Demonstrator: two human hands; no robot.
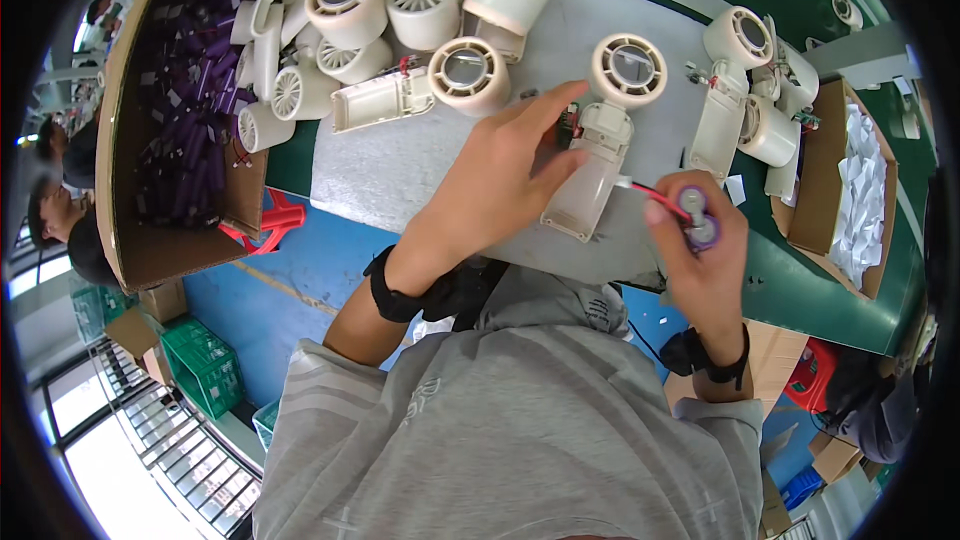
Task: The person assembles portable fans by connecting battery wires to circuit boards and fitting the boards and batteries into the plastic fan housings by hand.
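Purple battery pack (699, 218) is sitting pinched in the person's right hand (700, 250), closed around it above the grey mat's (400, 165) edge, red wire (655, 195) running to the cream fan housing (605, 135). Left hand (500, 175) is resting open-fingered, touching that housing's handle.

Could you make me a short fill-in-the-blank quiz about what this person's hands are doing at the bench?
1. The right hand holds a battery pack wrapped in ____ film.
2. A ____ wire runs from the pack to the cream fan housing.
3. The left hand rests against that ____.
4. The cardboard box at far left holds purple ____.

Missing words: purple; red; housing; batteries
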